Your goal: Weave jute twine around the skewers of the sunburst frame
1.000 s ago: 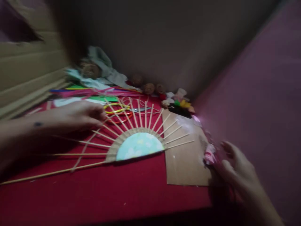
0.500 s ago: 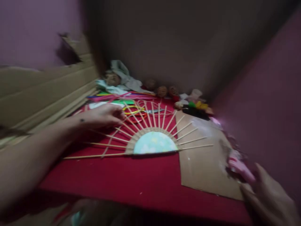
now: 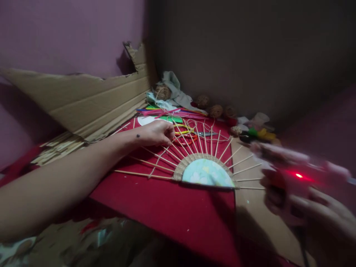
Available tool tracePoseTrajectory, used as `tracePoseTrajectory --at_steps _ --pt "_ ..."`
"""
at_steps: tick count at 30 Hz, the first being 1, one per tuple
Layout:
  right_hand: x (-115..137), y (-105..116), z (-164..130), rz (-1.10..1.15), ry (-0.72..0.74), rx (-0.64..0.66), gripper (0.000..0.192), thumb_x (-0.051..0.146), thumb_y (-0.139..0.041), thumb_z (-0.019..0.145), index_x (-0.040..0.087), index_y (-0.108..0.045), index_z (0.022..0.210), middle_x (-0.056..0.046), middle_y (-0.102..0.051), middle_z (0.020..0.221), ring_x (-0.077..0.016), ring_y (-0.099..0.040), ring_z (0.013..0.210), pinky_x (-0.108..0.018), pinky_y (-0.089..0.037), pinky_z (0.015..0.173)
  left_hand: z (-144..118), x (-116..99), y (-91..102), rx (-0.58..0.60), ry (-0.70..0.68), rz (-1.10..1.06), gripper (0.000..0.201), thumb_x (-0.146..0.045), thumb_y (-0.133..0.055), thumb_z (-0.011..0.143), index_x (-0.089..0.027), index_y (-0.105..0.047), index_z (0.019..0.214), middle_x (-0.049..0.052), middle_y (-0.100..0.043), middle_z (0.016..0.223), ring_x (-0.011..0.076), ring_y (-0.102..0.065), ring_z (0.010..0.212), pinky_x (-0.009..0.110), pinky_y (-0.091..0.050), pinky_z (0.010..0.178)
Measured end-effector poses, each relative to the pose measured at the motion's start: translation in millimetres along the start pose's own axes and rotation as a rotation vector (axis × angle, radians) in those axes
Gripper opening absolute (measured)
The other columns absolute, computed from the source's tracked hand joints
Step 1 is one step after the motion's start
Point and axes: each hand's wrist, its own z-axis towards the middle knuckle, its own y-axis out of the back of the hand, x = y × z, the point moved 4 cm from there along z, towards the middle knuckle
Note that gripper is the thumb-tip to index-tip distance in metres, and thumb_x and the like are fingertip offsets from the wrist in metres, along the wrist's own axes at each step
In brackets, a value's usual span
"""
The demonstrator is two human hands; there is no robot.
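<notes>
A half-round fan frame [image 3: 191,163] lies on the red cloth, with a woven rim, a pale blue flowered centre and several thin sticks spreading out like rays. My left hand [image 3: 160,132] is closed in a pinch over the left sticks. From its fingers a thin strand of twine [image 3: 156,163] runs down across the sticks to the lowest left one. My right hand [image 3: 319,204] is wrapped round the grip of a pink hot glue gun [image 3: 308,170] with a glowing red light. The gun is blurred and held up over the cardboard, right of the fan.
Yellow- and red-handled scissors [image 3: 205,134] lie behind the sticks. Twine balls [image 3: 216,111], cloth scraps [image 3: 178,94] and coloured strips [image 3: 169,112] line the back. A cardboard sheet [image 3: 250,218] lies under the fan's right side; a cardboard panel [image 3: 94,92] stands at left.
My right hand has taken hold of the glue gun and lifted it from the right edge of the cardboard. The left hand stays at the sticks. The view has swung left.
</notes>
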Motion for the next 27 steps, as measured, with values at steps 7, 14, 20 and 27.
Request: tracePoseTrajectory --at_steps 7,14,20,27 --pt "88 -106 52 0.632 -0.142 0.47 0.024 0.035 -0.065 0.071 0.015 -0.07 0.083 -0.004 -0.063 0.064 -0.0141 -0.054 0.057 -0.025 -0.041 0.053 1 0 1.3 -0.012 -0.068 0.003 0.019 -0.022 -0.067 0.06 -0.015 -0.056 0.074 -0.002 -0.056 0.064 0.0095 -0.048 0.056 0.024 -0.033 0.052" --pt "72 -120 59 0.548 -0.159 0.519 0.03 0.041 -0.066 0.072 0.013 -0.07 0.082 -0.001 -0.057 0.062 -0.0104 -0.044 0.053 -0.022 -0.03 0.048 6 10 -1.4 0.026 -0.031 -0.085 0.022 -0.021 -0.066 0.06 -0.016 -0.056 0.079 -0.002 -0.055 0.061 0.0093 -0.047 0.049 0.025 -0.033 0.048" --pt "75 -122 62 0.494 -0.171 0.517 0.032 0.045 -0.067 0.071 0.014 -0.067 0.074 0.0 -0.053 0.059 -0.0087 -0.04 0.051 -0.021 -0.027 0.046 7 11 -2.7 0.038 -0.015 -0.131 0.021 -0.019 -0.065 0.058 -0.017 -0.055 0.077 -0.003 -0.054 0.058 0.0093 -0.047 0.047 0.025 -0.031 0.046" --pt "75 -127 62 0.476 -0.201 0.531 0.031 0.046 -0.066 0.072 0.015 -0.066 0.078 0.002 -0.051 0.059 -0.0076 -0.038 0.048 -0.02 -0.026 0.043 4 8 -3.1 0.036 0.001 -0.124 0.021 -0.021 -0.064 0.06 -0.017 -0.056 0.078 -0.003 -0.052 0.054 0.0094 -0.045 0.046 0.025 -0.03 0.047"
